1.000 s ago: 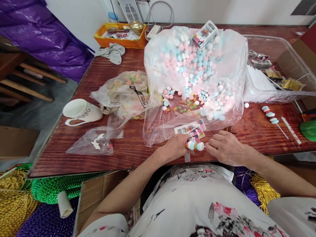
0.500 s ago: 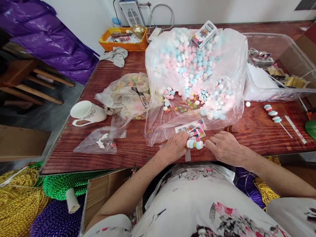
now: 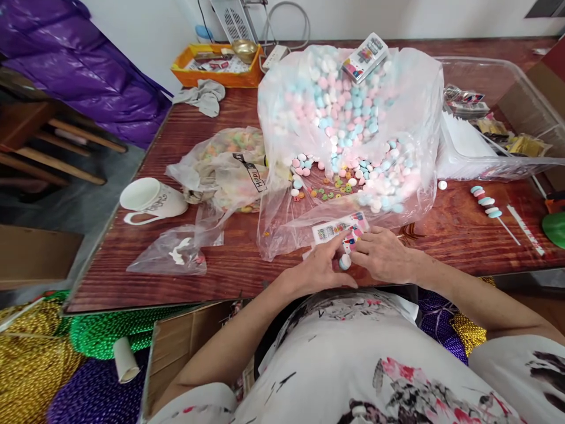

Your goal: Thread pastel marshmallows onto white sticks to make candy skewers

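Where my hands meet: at the near edge of the tabletop (image 3: 247, 274), close in front of my body.
Left hand: my left hand (image 3: 320, 268) is pinched on the candy skewer (image 3: 345, 261), the fingers reaching over it toward the printed wrapper (image 3: 339, 228).
Right hand: my right hand (image 3: 383, 254) is curled loosely, its fingertips touching the same skewer and the near end of the wrapper; I cannot tell if it really grips.
Candy skewer: mostly covered by my fingers, only one round pale piece shows between the two hands.
Printed wrapper: it lies flat on the wood, just beyond my fingers and against the front fold of the big bag.
Big bag: a clear plastic bag (image 3: 419, 118) full of pink, blue and white candies (image 3: 339, 106) stands in the middle of the tabletop, its mouth open toward me, with a small printed box (image 3: 365, 57) on top.
Left side: a white mug (image 3: 150, 200) lies on its side near the left edge, beside crumpled clear bags (image 3: 220, 171).
Right side: a finished skewer (image 3: 484, 201) lies near the right edge, well apart from my hands.
Far left corner: an orange tray (image 3: 216, 63) and a grey cloth (image 3: 200, 95).
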Motion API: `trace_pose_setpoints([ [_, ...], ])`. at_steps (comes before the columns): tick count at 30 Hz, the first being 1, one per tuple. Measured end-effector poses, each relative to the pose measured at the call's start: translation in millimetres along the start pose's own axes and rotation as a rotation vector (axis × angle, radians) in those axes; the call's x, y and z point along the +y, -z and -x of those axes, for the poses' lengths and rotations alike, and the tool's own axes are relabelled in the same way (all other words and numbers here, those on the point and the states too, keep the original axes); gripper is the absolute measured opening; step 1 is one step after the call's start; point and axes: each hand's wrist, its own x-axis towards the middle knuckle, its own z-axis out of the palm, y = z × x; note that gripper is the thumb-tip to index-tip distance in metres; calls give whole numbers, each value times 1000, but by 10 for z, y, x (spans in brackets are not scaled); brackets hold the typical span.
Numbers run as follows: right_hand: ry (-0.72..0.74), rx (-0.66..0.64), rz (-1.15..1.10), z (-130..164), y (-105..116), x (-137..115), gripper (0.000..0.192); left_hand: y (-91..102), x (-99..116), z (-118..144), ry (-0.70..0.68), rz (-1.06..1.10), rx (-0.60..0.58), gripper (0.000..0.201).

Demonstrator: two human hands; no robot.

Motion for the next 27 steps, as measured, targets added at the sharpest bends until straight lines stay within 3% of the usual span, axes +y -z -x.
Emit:
trace_pose_setpoints([
  [1,15,22,-19,6,24,53,12,76,7,22,32,57,-21,109],
  [3,17,64,-35,7,104,147,13,202,11,59,95,140,-80,109],
  [6,33,111,-36,-41,204,205,16,236,14,84,208,314,-257,73],
  [9,60,118,-54,-148,148,127,16,93,28,61,383,532,-357,41],
  [11,85,114,-104,-228,34,29,16,-17,40,26,421,602,-336,36],
  [14,107,94,-171,-303,-106,-70,21,-93,57,-32,338,602,-261,36],
  [19,-51,74,-189,-237,-62,75,15,9,109,-65,297,624,-10,34],
  [23,-71,8,-198,-163,-18,214,21,108,110,-37,291,704,-68,40],
  [27,-38,-31,-185,-141,43,273,20,198,-78,19,290,899,-66,50],
])
